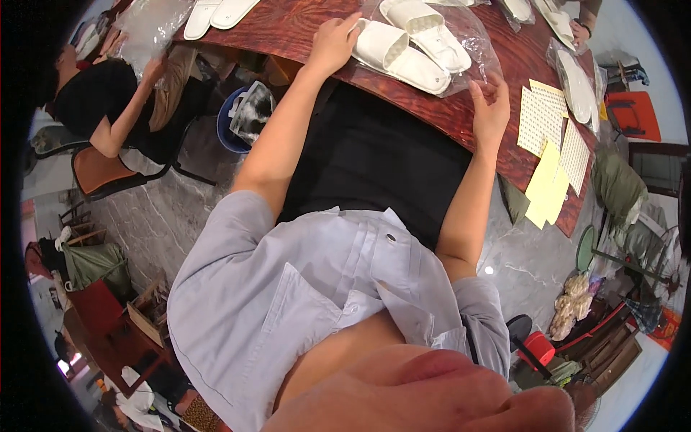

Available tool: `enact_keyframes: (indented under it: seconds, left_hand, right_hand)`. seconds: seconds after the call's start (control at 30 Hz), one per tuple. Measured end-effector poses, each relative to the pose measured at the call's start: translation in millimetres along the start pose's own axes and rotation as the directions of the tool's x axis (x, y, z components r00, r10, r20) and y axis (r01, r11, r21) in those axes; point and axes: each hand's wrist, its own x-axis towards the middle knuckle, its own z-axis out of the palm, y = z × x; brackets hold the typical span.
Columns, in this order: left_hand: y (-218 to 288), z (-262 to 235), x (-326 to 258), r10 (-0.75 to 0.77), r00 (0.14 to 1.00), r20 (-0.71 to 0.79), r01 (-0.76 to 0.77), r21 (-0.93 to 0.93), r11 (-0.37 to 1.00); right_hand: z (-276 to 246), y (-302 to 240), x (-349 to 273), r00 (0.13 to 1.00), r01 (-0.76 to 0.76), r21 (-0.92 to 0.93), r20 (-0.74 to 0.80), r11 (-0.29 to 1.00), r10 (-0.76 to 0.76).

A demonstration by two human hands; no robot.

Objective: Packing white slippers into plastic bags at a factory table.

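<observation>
A pair of white open-toed slippers lies on the reddish-brown wooden table in front of me, within a clear plastic bag. My left hand is at the left end of the pair, its fingers closed at the bag's edge beside the nearer slipper. On the other side, my right hand is by the bag's right edge. Its fingers are loosely curved, with the thumb apart from them. Whether those fingertips touch the thin film is hard to make out.
Yellow sticker sheets and pale printed sheets lie at the table's right. Bagged slippers are beyond them. More white slippers lie far left, near a seated person handling plastic. A blue bin stands below the table.
</observation>
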Motion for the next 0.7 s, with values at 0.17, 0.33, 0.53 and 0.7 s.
enact_keyframes:
  seconds: [0.17, 0.33, 0.53, 0.7]
  left_hand:
    - [-1.6, -0.1, -14.2, 0.128, 0.989, -0.072, -0.129, -0.006, 0.992]
    - [11.9, -1.5, -24.2, 0.217, 0.975, -0.042, -0.213, 0.084, 0.973]
    - [20.4, -4.5, -48.9, 0.136, 0.983, -0.126, -0.124, 0.101, 0.987]
    - [19.4, -6.6, -48.3, 0.120, 0.983, -0.139, -0.114, 0.052, 0.992]
  right_hand:
    - [-8.5, -20.3, 4.1, 0.996, 0.092, 0.106, -0.025, 0.990, -0.090]
    - [-49.5, -50.3, -4.7, 0.995, -0.093, 0.271, 0.062, 0.958, 0.079]
    - [-80.3, -59.1, 2.9, 0.717, -0.393, 0.321, 0.693, 0.862, 0.070]
    - [-80.0, -17.4, 34.7, 0.679, -0.414, 0.227, 0.721, 0.881, 0.134]
